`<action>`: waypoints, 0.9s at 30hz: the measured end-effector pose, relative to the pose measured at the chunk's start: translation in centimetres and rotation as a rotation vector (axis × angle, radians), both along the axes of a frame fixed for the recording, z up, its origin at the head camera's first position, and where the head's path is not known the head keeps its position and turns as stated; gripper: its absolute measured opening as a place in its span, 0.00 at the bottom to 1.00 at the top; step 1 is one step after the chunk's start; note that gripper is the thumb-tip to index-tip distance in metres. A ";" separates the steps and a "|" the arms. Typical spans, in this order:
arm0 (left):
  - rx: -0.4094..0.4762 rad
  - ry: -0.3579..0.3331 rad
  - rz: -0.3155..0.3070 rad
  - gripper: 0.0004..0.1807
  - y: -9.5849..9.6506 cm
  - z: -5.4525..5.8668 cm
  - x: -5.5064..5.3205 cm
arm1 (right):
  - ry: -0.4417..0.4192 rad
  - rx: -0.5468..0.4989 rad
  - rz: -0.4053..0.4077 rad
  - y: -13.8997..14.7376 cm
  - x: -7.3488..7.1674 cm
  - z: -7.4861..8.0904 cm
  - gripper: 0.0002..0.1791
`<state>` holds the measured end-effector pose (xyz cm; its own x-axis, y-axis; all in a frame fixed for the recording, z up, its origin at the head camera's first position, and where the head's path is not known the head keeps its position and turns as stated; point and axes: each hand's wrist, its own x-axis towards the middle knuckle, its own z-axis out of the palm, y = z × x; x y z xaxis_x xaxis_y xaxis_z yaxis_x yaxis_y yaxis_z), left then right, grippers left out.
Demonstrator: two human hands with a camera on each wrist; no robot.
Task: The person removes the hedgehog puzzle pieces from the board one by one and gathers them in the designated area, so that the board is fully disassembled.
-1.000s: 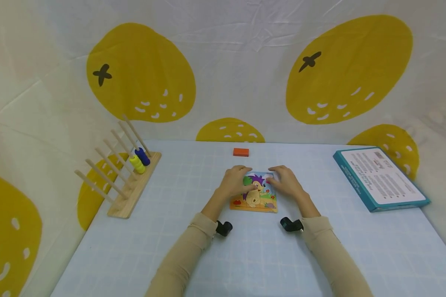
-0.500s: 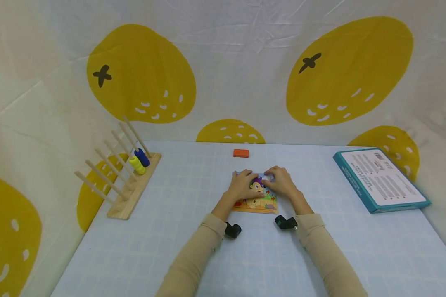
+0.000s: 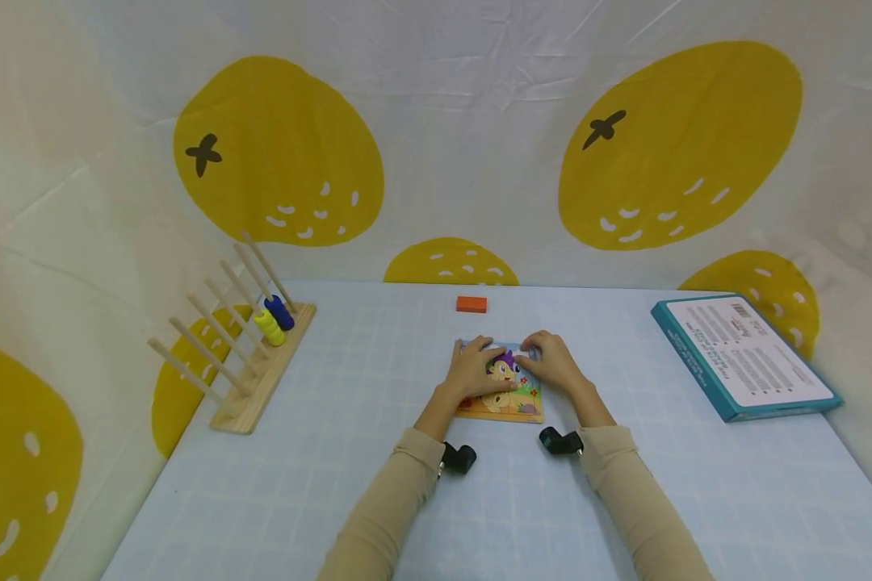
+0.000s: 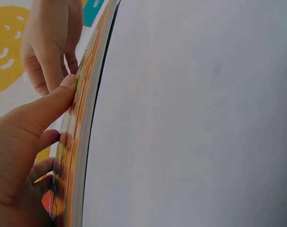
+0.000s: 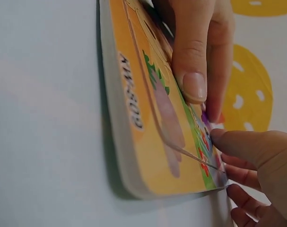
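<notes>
- Picture puzzle [image 3: 526, 409] lies flat mid-table, orange edge near, sky-blue edge far; roughly square.
- Left hand [image 3: 471, 369], spread, covers its left; right hand [image 3: 555, 361] touches far right, pinching unclear.
- Around: red-orange block [image 3: 471, 304] far, peg stand [image 3: 285, 355] left, box [image 3: 748, 351] right.
- Purple-haired cartoon animal.

I see the left forearm [image 3: 392, 504] and right forearm [image 3: 635, 496] reach forward, angled inward. The left hand [image 3: 474, 373] spreads flat, thumb stretched rightward; near it, the right hand [image 3: 555, 363] bends its fingers loosely, thumb pointing leftward.
</notes>
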<state>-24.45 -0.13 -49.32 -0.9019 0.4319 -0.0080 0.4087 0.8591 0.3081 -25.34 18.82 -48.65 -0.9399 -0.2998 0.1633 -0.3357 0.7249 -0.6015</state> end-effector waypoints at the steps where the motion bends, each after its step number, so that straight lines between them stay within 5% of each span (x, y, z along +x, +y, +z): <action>1: 0.002 -0.001 0.001 0.42 0.0 0.0 0.0 | -0.004 0.000 0.001 0.0 0.0 0.0 0.16; 27: 0.049 0.009 0.011 0.42 0.0 0.0 0.1 | -0.019 0.003 0.004 0.2 0.0 -0.3 0.16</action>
<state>-24.31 -0.11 -49.34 -0.9066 0.4214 0.0214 0.4021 0.8475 0.3465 -25.32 18.99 -48.91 -0.9416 -0.3044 0.1440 -0.3272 0.7252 -0.6058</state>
